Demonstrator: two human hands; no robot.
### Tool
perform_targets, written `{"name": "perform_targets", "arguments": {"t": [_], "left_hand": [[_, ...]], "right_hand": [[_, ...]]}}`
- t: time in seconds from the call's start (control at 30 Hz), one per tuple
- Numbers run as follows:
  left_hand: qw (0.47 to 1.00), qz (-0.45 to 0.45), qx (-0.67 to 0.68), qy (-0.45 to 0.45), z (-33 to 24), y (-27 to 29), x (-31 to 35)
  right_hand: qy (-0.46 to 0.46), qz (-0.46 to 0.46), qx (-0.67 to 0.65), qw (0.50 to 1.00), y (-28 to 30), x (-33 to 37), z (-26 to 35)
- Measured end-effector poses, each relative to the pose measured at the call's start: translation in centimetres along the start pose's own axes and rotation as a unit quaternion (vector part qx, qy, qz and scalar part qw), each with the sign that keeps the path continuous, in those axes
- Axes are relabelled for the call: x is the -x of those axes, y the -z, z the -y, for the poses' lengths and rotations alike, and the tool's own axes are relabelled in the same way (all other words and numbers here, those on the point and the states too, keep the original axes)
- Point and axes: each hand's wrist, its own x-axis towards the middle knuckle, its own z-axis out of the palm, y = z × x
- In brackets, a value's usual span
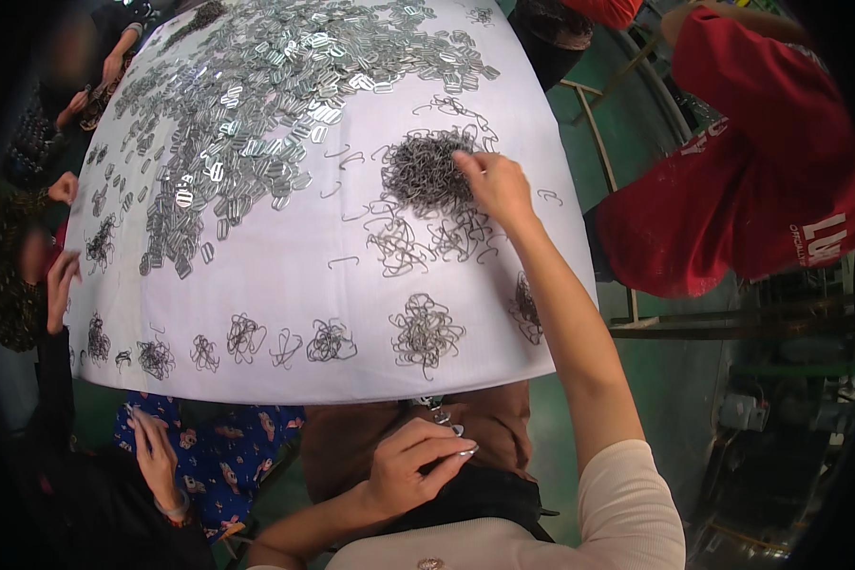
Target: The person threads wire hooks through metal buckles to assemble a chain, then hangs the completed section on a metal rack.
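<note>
My right hand (499, 192) reaches over the white table to a dense heap of dark bent wire hooks (427, 169). Its fingertips are drawn together at the heap's right edge; whatever is between them is too small to make out. Close to my body, below the table edge, my left hand (410, 472) pinches a small shiny metal piece (467, 450) between thumb and fingers. Looser wire hooks (394, 242) spread below the heap. A large spread of flat silvery metal buckles (285, 104) covers the far and left part of the table.
Small piles of wire hooks (426, 331) line the near edge of the white table (285, 256). A person in red (731, 190) sits at the right. Other people's hands (62, 280) are along the left edge, and one hand (152, 456) rests over blue patterned cloth (223, 465).
</note>
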Motion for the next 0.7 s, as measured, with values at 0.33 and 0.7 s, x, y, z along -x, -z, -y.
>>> {"name": "perform_targets", "arguments": {"t": [0.33, 0.7], "left_hand": [[1.000, 0.017, 0.019, 0.007, 0.6, -0.1, -1.1], [0.999, 0.032, 0.032, 0.009, 1.1, -0.5, -1.7]], "right_hand": [[0.021, -0.046, -0.004, 0.999, -1.1, -11.6, -4.9], [0.061, 0.034, 0.122, 0.990, 0.6, -14.1, -5.8]]}}
